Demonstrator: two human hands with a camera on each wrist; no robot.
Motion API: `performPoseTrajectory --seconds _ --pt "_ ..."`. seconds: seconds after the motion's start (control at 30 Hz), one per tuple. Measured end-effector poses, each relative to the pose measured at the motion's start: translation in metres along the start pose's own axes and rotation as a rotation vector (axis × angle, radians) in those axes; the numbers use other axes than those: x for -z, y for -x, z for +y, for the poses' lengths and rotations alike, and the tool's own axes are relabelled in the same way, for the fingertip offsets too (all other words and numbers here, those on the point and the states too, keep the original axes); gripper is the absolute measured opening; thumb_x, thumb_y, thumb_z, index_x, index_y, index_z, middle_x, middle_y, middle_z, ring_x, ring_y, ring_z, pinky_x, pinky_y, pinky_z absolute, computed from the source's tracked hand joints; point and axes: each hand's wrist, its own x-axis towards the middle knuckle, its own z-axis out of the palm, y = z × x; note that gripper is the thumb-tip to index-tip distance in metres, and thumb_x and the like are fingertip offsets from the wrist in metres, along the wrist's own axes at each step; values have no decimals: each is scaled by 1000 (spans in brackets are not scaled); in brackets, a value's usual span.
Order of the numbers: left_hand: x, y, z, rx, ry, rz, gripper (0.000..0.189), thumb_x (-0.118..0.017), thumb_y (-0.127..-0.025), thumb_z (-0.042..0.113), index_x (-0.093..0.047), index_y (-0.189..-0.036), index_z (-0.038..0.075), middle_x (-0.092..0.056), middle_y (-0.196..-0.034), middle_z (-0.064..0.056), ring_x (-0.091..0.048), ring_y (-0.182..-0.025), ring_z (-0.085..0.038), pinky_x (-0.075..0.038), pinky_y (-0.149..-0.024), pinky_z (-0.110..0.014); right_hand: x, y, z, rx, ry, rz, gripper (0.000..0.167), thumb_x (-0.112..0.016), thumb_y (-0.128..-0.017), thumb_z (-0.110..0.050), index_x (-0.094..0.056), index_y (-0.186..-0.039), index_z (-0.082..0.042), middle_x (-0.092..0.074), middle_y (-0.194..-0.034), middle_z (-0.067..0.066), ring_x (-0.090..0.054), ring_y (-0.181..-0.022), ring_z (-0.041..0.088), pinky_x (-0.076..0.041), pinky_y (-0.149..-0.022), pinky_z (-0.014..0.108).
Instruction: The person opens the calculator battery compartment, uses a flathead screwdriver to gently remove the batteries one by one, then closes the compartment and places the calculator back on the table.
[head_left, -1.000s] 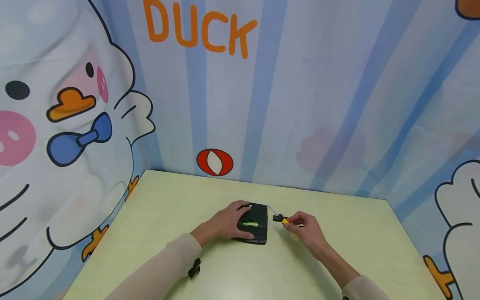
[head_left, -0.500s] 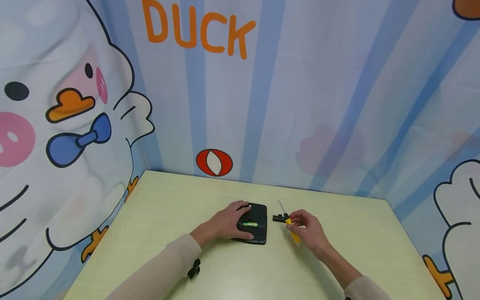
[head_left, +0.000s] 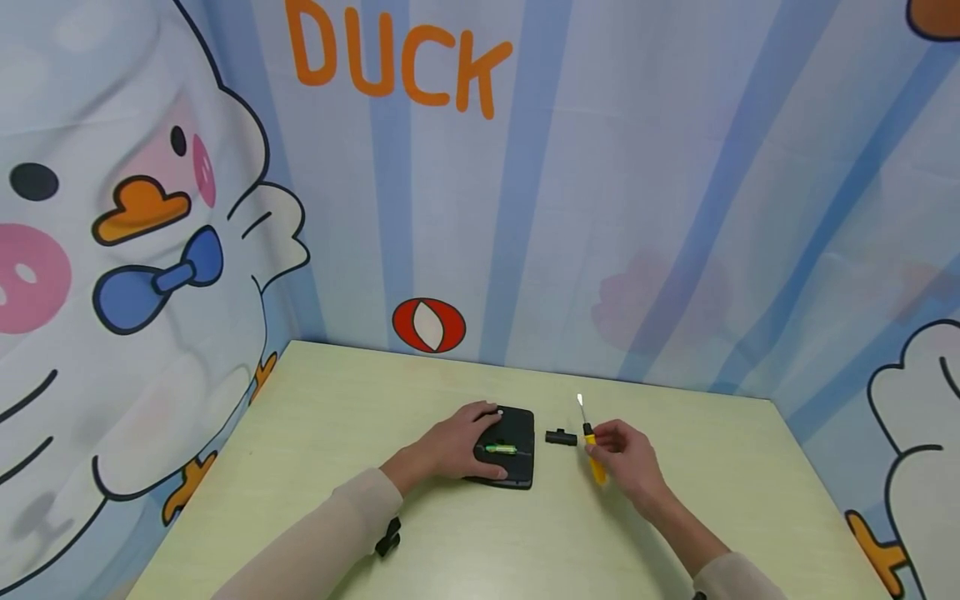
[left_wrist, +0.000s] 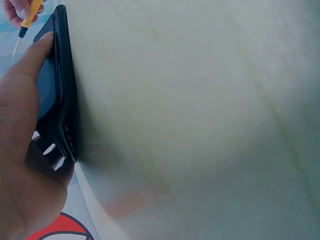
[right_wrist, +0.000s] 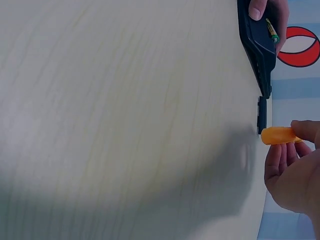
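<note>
My left hand (head_left: 450, 448) holds a black flat device (head_left: 521, 468) on the table, its thumb lying over the near part and its other fingers at the far side. A green battery (head_left: 500, 449) shows in the device's upper face. Just right of the device lies a small black battery cover (head_left: 561, 437). My right hand (head_left: 630, 460) pinches the yellow handle of a screwdriver (head_left: 596, 468) beside that cover, the metal tip pointing away from me and up. The left wrist view shows the device's wedge-shaped side (left_wrist: 61, 75); in the right wrist view the handle end (right_wrist: 277, 135) faces the camera.
The pale wooden table (head_left: 330, 392) runs back to a printed duck curtain (head_left: 570, 208), which also closes off the left and right sides. A small black piece (head_left: 387, 537) sits by the left sleeve.
My right hand has shifted slightly right, away from the battery cover, and the screwdriver has swung from pointing left to pointing away from me. Left hand, device and cover stay put.
</note>
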Motion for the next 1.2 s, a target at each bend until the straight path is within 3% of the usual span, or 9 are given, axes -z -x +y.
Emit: performPoseTrajectory --seconds 0.5,1.2 --pt "0 1 1 -3 -1 0 102 -72 -87 73 -40 -165 15 -30 -172 -6 -30 -157 -25 -43 -118 -48 11 -8 14 -96 67 40 28 -76 -99 -14 -68 -120 2 -69 -111 15 -64 -96 26 -56 -72 23" --pt "0 -1 1 7 -29 -13 101 -71 -88 73 -40 -165 16 -29 -172 -5 -28 -158 -25 -42 -119 -46 16 -10 25 -114 146 70 22 -78 -95 -13 -70 -106 5 -69 -91 13 -66 -73 19 -60 -64 27"
